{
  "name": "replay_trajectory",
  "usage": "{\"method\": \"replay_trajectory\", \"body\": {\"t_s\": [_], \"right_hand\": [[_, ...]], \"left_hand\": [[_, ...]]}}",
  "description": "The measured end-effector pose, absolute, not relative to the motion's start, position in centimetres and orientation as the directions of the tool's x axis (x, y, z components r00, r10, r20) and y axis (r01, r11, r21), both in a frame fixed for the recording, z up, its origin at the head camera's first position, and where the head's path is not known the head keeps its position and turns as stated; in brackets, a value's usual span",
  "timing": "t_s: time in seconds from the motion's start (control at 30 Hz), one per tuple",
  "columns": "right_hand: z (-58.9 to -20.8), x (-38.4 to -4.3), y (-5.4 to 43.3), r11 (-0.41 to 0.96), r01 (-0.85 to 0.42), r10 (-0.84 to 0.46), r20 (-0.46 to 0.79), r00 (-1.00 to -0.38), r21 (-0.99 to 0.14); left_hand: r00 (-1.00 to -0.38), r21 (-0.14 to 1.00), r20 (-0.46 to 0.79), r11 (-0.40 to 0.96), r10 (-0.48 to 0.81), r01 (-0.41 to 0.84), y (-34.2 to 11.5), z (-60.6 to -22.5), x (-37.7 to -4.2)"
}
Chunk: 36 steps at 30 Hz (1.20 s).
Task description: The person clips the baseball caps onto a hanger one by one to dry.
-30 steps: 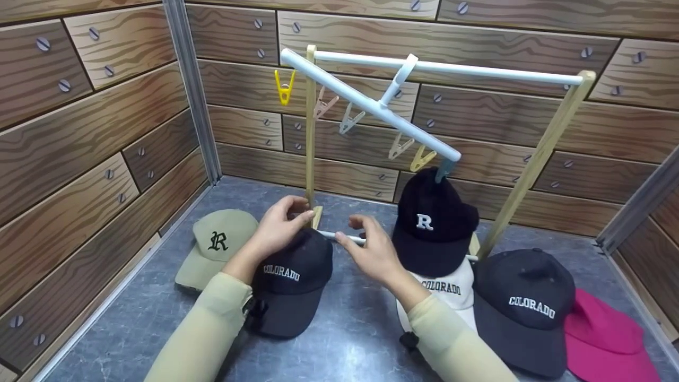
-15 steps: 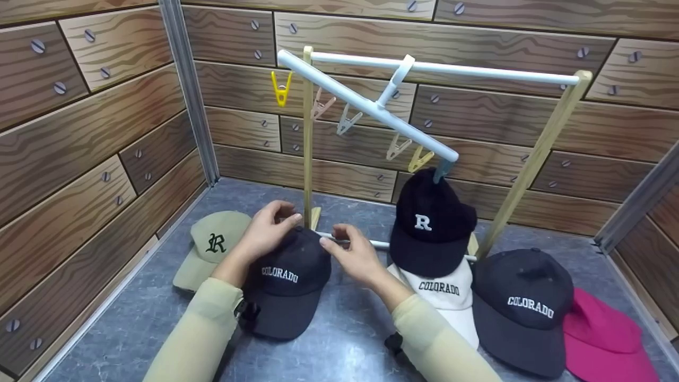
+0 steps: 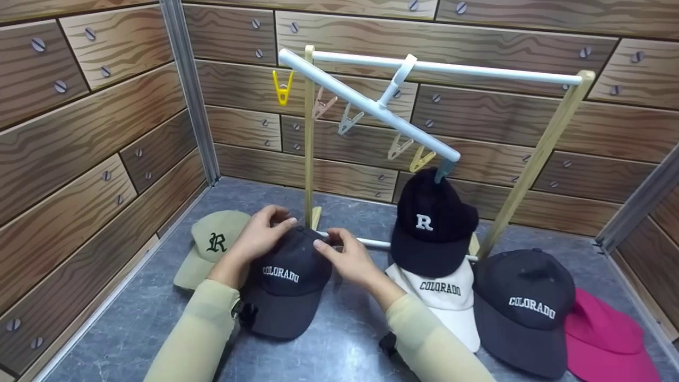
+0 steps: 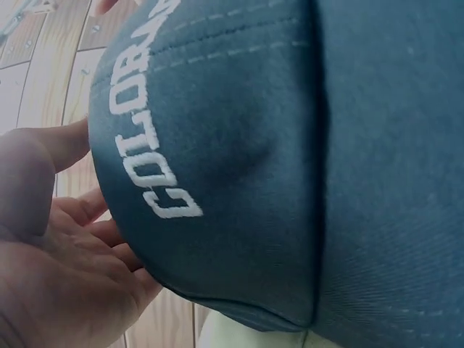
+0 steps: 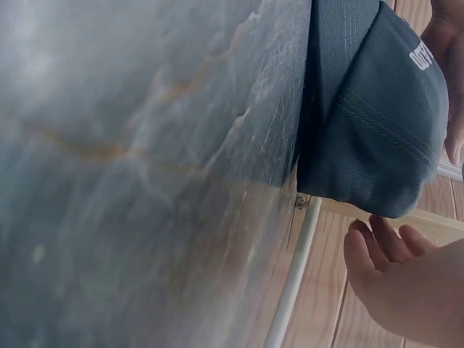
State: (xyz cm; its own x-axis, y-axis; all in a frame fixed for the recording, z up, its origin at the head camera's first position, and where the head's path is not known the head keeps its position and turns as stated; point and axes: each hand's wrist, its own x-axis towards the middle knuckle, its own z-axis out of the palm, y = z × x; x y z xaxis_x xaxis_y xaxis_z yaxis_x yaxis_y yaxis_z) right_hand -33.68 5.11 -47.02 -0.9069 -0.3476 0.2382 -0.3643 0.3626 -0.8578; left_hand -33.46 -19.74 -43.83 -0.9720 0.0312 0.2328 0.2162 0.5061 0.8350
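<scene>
A dark baseball cap (image 3: 286,297) lettered COLORADO sits on the grey surface, brim toward me, between both hands. Beside the upper left of its crown is my left hand (image 3: 257,239), thumb and fingers apart. My right hand (image 3: 347,257) is at the crown's right rear, its fingers loosely bent. In the left wrist view, fingers of the left hand (image 4: 65,254) pass behind the cap's edge (image 4: 225,159). Over in the right wrist view, the right hand's fingertips (image 5: 377,243) lie close by the cap (image 5: 377,123); whether they touch it I cannot tell.
A wooden-legged rack holds a white hanger bar (image 3: 366,98) with several clothespins (image 3: 284,90). A black R cap (image 3: 435,228) hangs from its right end. Around stand an olive cap (image 3: 217,246), a white cap (image 3: 443,294), another dark COLORADO cap (image 3: 522,307) and a magenta cap (image 3: 607,339).
My right hand has moved left to the dark cap's crown. My left hand has shifted slightly left and down along its side. The cap has stayed in place.
</scene>
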Motion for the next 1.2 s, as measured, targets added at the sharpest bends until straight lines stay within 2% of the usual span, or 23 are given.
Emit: {"method": "replay_trajectory", "body": {"t_s": [0.27, 0.57, 1.2], "right_hand": [[-47.4, -33.9, 4.9, 0.396, -0.321, -0.348, 0.183, -0.919, -0.86], [-47.5, -34.0, 4.6, 0.371, -0.273, -0.364, 0.132, -0.922, -0.887], [-48.1, -34.2, 3.7, 0.365, -0.274, -0.357, 0.138, -0.924, -0.89]], "left_hand": [[-0.983, 0.819, 0.171, 0.547, 0.061, 0.176, -20.4, -44.4, -33.6], [-0.986, 0.805, 0.132, 0.569, 0.104, 0.168, -21.0, -45.0, -33.6], [-0.978, 0.802, 0.155, 0.56, 0.142, 0.208, -21.0, -45.4, -33.9]]}}
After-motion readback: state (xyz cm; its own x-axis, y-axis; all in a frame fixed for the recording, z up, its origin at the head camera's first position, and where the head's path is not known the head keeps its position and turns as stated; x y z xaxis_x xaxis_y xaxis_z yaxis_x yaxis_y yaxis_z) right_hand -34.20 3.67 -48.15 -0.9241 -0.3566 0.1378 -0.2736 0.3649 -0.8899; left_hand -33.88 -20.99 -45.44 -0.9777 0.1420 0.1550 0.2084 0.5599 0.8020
